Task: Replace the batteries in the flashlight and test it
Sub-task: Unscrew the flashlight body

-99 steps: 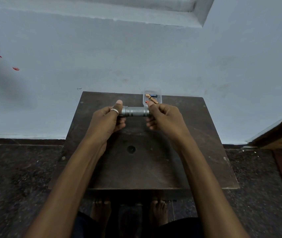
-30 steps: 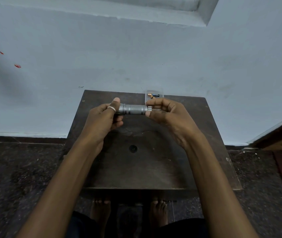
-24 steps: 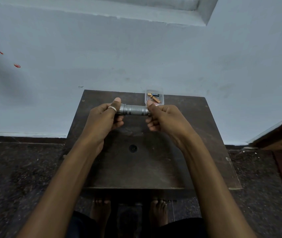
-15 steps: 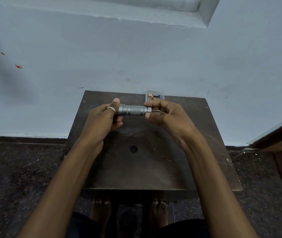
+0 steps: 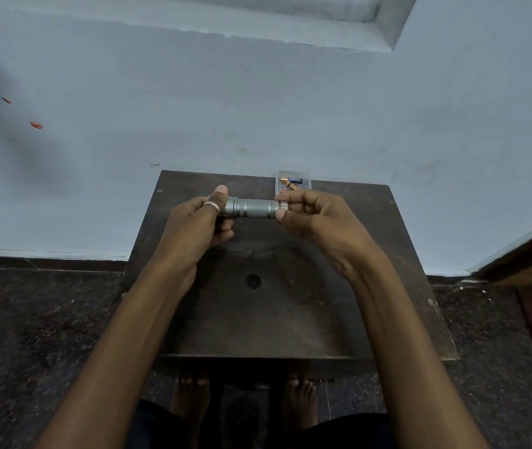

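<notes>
Left hand (image 5: 193, 228) grips the flashlight (image 5: 251, 208) head end. Right hand (image 5: 316, 218) pinches its tail cap. Batteries (image 5: 290, 183) just beyond right fingertips.

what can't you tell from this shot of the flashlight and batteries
1. Head view: the flashlight has one end buried in the left hand.
2. Its other end is pinched by the right hand fingers; cap looseness unreadable.
3. Batteries in the clear tray: small, partly behind that hand; count unclear.
</notes>
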The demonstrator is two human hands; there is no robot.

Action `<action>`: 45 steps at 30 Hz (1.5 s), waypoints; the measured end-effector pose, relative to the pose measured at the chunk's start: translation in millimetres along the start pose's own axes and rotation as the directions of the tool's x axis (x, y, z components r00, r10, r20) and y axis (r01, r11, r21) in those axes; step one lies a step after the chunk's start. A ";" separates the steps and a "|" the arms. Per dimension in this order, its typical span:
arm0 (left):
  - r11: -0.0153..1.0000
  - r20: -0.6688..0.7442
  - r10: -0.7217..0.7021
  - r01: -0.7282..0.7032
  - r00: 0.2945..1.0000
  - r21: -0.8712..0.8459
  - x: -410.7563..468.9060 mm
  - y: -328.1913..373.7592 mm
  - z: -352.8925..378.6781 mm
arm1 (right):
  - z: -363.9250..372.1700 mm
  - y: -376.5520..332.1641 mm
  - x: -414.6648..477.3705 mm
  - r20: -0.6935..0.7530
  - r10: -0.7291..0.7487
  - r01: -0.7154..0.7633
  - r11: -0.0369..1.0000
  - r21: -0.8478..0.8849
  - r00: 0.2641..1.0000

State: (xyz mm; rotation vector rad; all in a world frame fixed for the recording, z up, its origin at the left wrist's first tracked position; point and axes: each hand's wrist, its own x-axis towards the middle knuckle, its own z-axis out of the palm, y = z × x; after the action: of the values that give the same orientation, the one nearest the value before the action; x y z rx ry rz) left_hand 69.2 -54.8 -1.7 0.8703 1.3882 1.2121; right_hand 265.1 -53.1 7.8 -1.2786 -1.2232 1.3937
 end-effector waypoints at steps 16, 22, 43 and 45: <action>1.000 0.001 -0.009 0.009 1.000 -0.003 -0.6 0.4 1.5 | 1.2 -1.9 0.1 -0.022 0.025 -0.026 0.999 -0.045 0.999; 1.000 0.015 -0.014 0.015 1.000 -0.012 -1.1 0.7 0.6 | -2.3 -3.4 0.0 -0.014 -0.062 0.060 0.992 -0.114 0.998; 0.991 -0.022 -0.061 0.058 0.998 -0.124 -1.6 7.9 -2.5 | -8.4 3.1 -1.1 0.023 -0.060 0.055 0.617 -0.785 0.998; 0.990 -0.023 -0.066 0.062 0.998 -0.126 -1.2 7.5 -2.5 | -7.2 4.7 -1.8 0.020 -0.030 0.035 0.639 -0.769 0.999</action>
State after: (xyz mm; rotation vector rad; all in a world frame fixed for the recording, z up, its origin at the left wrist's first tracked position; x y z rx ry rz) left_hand 66.2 -54.8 5.8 0.7192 1.3360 1.2518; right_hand 272.5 -54.8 3.4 -1.7974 -1.9533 0.8235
